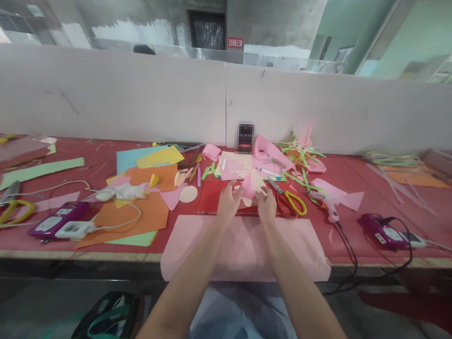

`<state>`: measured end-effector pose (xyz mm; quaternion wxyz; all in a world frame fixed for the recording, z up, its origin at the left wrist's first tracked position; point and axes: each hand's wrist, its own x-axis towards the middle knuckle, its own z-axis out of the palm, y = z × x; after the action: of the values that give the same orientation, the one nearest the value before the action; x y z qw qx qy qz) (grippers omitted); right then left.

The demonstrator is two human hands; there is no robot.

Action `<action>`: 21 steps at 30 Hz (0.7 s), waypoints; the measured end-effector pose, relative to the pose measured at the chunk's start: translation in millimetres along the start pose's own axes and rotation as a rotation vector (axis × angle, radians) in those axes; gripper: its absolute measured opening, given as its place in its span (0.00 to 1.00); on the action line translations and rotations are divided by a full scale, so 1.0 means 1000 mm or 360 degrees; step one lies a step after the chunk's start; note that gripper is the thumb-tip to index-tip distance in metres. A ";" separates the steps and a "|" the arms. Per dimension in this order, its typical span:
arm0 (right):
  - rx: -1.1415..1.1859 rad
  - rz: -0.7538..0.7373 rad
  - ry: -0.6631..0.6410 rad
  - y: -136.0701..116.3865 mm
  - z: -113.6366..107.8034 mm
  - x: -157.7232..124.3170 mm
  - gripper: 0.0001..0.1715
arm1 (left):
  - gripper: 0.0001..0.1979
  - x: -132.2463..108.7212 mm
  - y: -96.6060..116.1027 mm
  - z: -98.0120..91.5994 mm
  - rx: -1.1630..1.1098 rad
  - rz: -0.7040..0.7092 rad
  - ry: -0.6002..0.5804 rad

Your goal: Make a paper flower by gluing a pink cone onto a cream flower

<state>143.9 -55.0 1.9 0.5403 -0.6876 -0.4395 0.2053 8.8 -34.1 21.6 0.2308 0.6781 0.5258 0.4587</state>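
Note:
A pink paper cone [249, 184] stands point up between my hands, with cream paper [246, 202] at its base. My left hand [228, 203] pinches its left side, fingers bent. On the right, my right hand [267, 204] closes thumb and fingers on the paper at the base's edge; the exact contact is partly hidden. Both hands are over a red flat sheet [210, 197], just beyond a pink cloth-like pad [245, 249]. Scissors with yellow handles [295, 202] lie just right of my right hand.
A hot glue gun [332, 210] with a black cord lies at right, near a purple power box [385, 230]. Another purple box [59, 220], white cables and orange paper [135, 216] lie left. A paper craft with a pink cone [304, 140] stands behind. A white partition [113, 96] borders the table.

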 end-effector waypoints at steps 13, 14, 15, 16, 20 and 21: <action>-0.0230 -0.0183 -0.0133 0.002 0.002 -0.001 0.16 | 0.28 -0.002 -0.008 0.007 0.0373 -0.0091 -0.0230; -0.0231 -0.0214 -0.0134 0.002 0.002 -0.002 0.16 | 0.27 -0.001 -0.008 0.007 0.0366 -0.0097 -0.0215; -0.0229 -0.0253 -0.0138 0.003 0.003 -0.002 0.17 | 0.27 -0.001 -0.009 0.007 0.0347 -0.0107 -0.0200; -0.0227 -0.0300 -0.0150 0.003 0.003 -0.002 0.18 | 0.25 -0.001 -0.009 0.008 0.0321 -0.0118 -0.0186; -0.0295 -0.0448 -0.0227 0.005 0.008 -0.004 0.23 | 0.20 0.000 -0.008 0.008 0.0329 -0.0137 -0.0154; -0.0330 -0.0462 -0.0239 0.006 0.009 -0.004 0.22 | 0.19 0.000 -0.008 0.008 0.0364 -0.0133 -0.0152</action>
<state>136.9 -53.5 -7.2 0.4562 -0.6516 -0.5921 0.1294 11.3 -30.3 11.2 0.1957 0.6985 0.5909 0.3530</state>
